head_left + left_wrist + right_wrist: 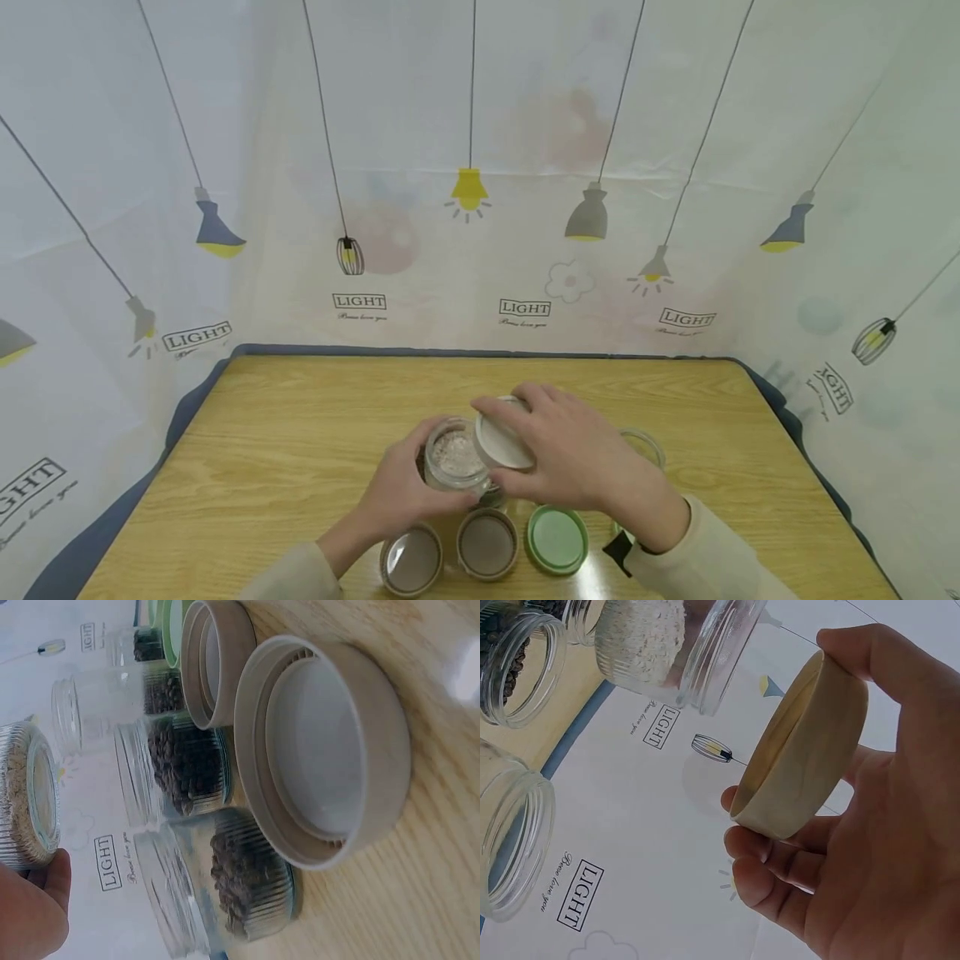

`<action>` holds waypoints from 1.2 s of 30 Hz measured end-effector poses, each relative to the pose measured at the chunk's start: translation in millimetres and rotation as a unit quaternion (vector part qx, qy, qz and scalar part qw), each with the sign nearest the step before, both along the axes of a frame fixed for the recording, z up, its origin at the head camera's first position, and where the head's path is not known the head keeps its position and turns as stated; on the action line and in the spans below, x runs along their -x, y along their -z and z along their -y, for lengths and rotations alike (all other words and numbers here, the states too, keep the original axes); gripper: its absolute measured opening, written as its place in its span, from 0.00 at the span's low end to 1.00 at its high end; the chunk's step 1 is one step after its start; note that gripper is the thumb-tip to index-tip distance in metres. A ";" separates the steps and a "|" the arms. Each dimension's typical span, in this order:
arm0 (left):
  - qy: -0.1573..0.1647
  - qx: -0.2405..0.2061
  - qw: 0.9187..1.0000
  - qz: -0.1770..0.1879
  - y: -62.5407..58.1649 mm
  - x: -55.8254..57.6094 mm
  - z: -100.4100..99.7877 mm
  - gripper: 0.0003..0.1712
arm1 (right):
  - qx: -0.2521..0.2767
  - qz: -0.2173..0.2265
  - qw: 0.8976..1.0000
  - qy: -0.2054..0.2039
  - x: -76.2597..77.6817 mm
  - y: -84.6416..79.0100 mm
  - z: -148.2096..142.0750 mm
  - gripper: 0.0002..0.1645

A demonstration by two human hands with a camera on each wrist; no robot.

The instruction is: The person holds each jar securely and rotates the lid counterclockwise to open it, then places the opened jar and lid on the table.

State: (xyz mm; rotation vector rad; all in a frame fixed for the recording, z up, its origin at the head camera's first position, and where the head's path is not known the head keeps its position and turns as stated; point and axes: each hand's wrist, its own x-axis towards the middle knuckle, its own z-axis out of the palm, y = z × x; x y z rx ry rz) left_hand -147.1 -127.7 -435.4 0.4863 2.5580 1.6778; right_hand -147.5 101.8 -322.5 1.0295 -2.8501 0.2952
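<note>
My left hand (397, 487) grips a ribbed glass jar (457, 454) filled with pale, flaky contents. It is raised above the table, its mouth uncovered and tipped slightly toward me; the left wrist view shows the base of this jar (34, 799). Just right of the mouth, my right hand (577, 446) holds a round beige screw lid (502, 442) by its rim. In the right wrist view, thumb and fingers pinch the lid (806, 750) on edge, its hollow side facing the jar, with a gap between them.
Two beige lids (411, 560) (488, 544) and a green lid (557, 539) lie hollow side up along the near table edge. Behind them stand several uncovered glass jars, some with dark beans (187, 765) inside. One uncovered jar (651, 446) stands beyond my right forearm.
</note>
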 end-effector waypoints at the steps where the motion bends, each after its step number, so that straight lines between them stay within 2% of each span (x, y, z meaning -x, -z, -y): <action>1: -0.004 0.003 1.000 -0.001 -1.0 0.0 2.6 0.51 | -0.001 0.000 1.000 0.001 0.2 0.1 0.2 0.42; 6: -0.022 0.006 1.000 -0.019 -3.4 1.3 17.5 0.51 | -0.004 -0.010 1.000 -0.002 0.2 0.4 2.3 0.43; 11: -0.048 0.015 0.996 -0.069 -3.0 3.4 33.8 0.51 | -0.014 -0.022 1.000 -0.007 0.1 4.3 6.9 0.42; 14: -0.063 0.015 0.994 -0.084 -1.6 4.8 44.1 0.50 | -0.021 -0.023 0.999 -0.013 -0.5 7.8 11.3 0.41; 20: -0.090 0.007 0.994 -0.068 -1.0 5.1 66.4 0.48 | -0.033 -0.001 0.999 -0.027 -0.5 19.7 26.2 0.41; 27: -0.112 0.013 0.992 -0.058 1.3 7.6 88.9 0.49 | -0.009 0.050 0.997 -0.065 -0.8 37.2 48.6 0.42; 36: -0.133 0.031 0.989 -0.048 6.5 14.7 112.9 0.48 | -0.011 0.058 0.992 -0.109 -5.7 63.2 78.1 0.44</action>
